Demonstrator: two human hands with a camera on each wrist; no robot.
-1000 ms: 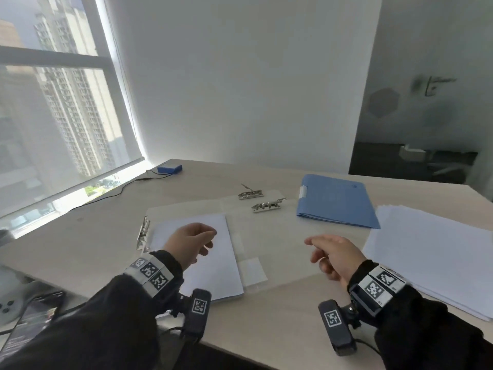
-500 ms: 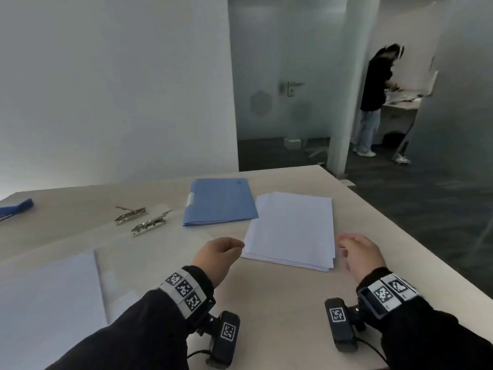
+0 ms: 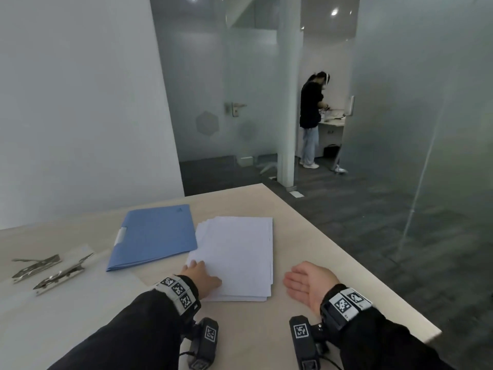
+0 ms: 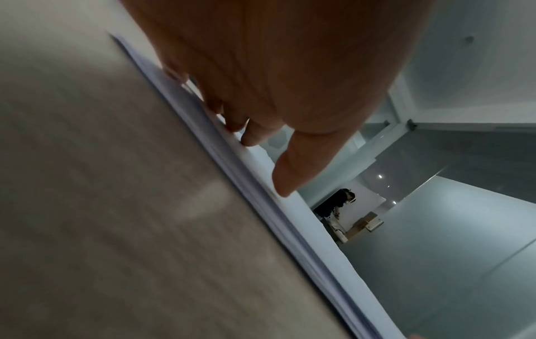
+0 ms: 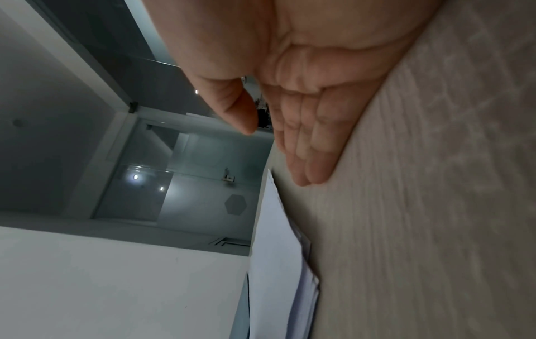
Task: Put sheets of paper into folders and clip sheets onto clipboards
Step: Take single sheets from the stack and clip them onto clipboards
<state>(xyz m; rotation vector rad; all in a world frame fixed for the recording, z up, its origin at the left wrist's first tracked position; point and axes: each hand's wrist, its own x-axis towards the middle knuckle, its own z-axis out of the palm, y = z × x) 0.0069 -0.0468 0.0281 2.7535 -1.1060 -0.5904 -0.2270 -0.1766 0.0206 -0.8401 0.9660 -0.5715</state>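
A stack of white sheets lies on the light wooden table, with a shut blue folder just left of it. My left hand rests on the stack's near left corner; in the left wrist view its fingertips touch the stack's edge, thumb stretched out. My right hand stands on its edge on the table a little right of the stack, fingers straight and together, palm toward the sheets, holding nothing.
Two clear clipboards with metal clips lie at the left. The table's right edge runs close past my right hand. Beyond are glass partitions and a person standing far off at a counter.
The view has swung right from the clipboards to the paper stack. Both hands moved right: the left came down on the stack's corner, the right uncurled flat beside it.
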